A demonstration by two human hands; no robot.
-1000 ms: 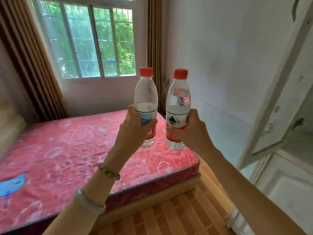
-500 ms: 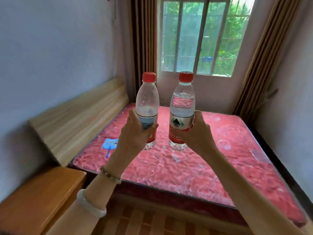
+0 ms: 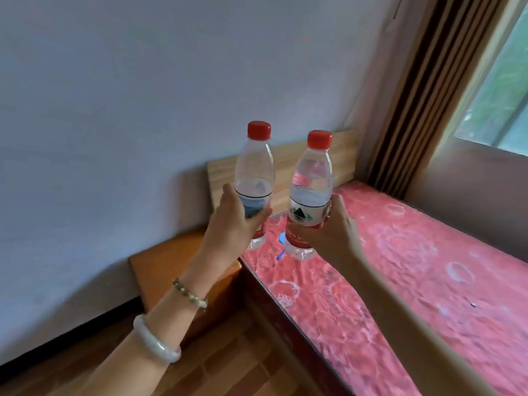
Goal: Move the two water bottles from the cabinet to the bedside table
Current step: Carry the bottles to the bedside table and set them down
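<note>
Holding one upright water bottle each, left grip [image 3: 233, 224] and right grip [image 3: 333, 232] hover above the bedside table [image 3: 160, 270].

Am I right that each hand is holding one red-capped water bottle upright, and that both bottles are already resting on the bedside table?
Not quite. The head view shows the left hand and right hand each holding one red-capped bottle upright, left bottle and right bottle, but both are held in the air. The bedside table lies below them, bare where it shows.
</note>
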